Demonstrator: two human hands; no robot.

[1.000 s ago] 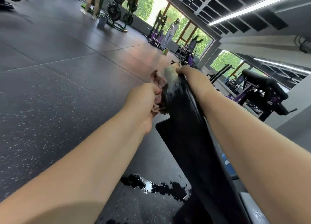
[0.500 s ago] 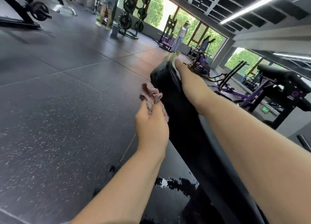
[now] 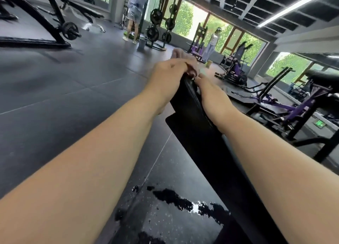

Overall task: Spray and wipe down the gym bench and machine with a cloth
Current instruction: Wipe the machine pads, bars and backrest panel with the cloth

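A black padded bench back (image 3: 190, 104) rises away from me at a slant. My left hand (image 3: 168, 76) grips a crumpled pinkish cloth (image 3: 180, 54) and presses it over the pad's top end. Just to its right, my right hand (image 3: 211, 91) holds the pad's far edge, fingers wrapped out of sight behind it. The two hands almost touch at the top. No spray bottle is in view.
A wet puddle (image 3: 183, 203) shines on the black rubber floor beside the bench base. Purple machines (image 3: 286, 106) stand to the right, a plate rack (image 3: 161, 23) and two people (image 3: 135, 12) at the back, and a black frame (image 3: 45, 23) at far left.
My left hand has carried the cloth up from the pad's left side onto its top end, close to my right hand. The view has tilted upward.
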